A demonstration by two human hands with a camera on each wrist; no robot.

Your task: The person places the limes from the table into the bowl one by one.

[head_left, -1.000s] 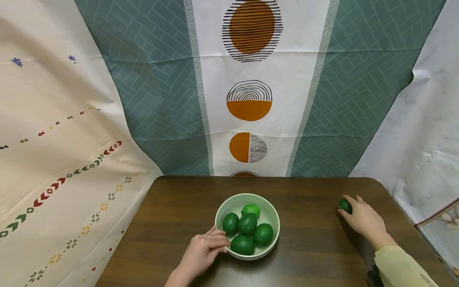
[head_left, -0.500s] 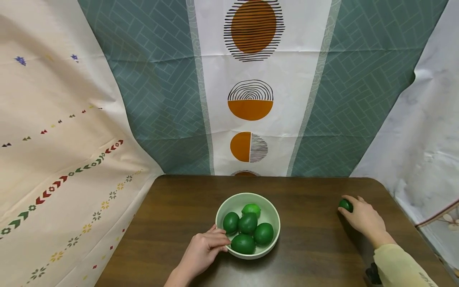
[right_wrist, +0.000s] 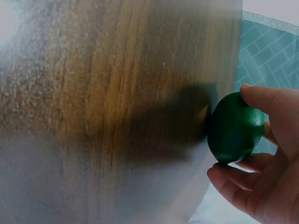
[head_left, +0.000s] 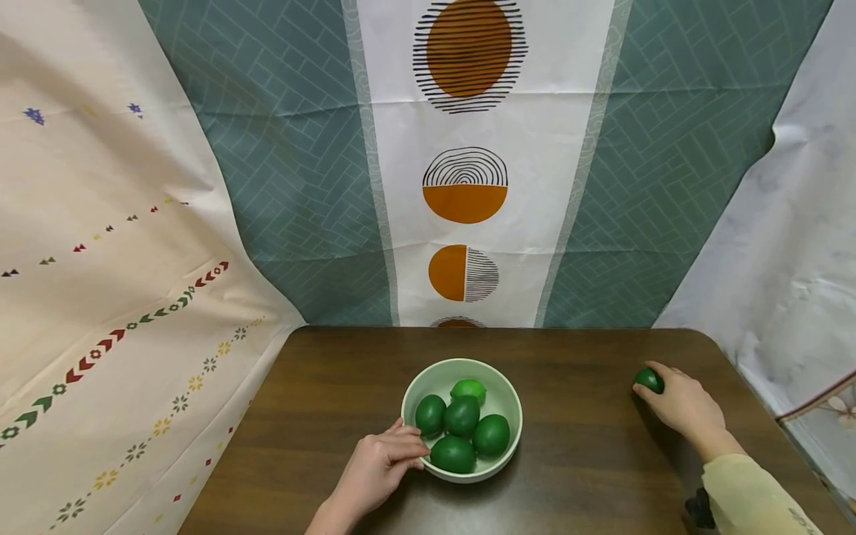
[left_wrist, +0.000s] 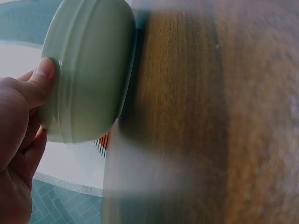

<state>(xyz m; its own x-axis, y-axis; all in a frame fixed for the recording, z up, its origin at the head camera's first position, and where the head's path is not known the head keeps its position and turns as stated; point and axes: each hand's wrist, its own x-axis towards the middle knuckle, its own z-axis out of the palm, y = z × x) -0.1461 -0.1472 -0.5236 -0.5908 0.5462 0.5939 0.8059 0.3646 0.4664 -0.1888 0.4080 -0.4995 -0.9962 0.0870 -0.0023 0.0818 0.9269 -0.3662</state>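
My left hand (head_left: 383, 467) grips the near-left rim of a pale green bowl (head_left: 506, 388), thumb on the outer wall and fingers over the edge. In the left wrist view the bowl (left_wrist: 93, 70) shows from the side, standing on the table. Inside it lie several glossy dark green avocados (head_left: 452, 455) and one brighter green lime (head_left: 468, 391) at the back. Toward the table's far right, my right hand (head_left: 685, 405) holds another dark green avocado (right_wrist: 235, 128) between thumb and fingertips. Whether that avocado touches the tabletop, I cannot tell.
Both things stand on a dark brown wooden table (head_left: 568, 461) with rounded far corners. A patterned teal and white cloth (head_left: 461, 223) hangs behind its back edge. Cream cloth (head_left: 167, 371) drapes on the left, white cloth (head_left: 789, 245) on the right.
The right hand and the avocado in it have shifted very slightly right, and more of the avocado shows. The left hand and the bowl have stayed in place.
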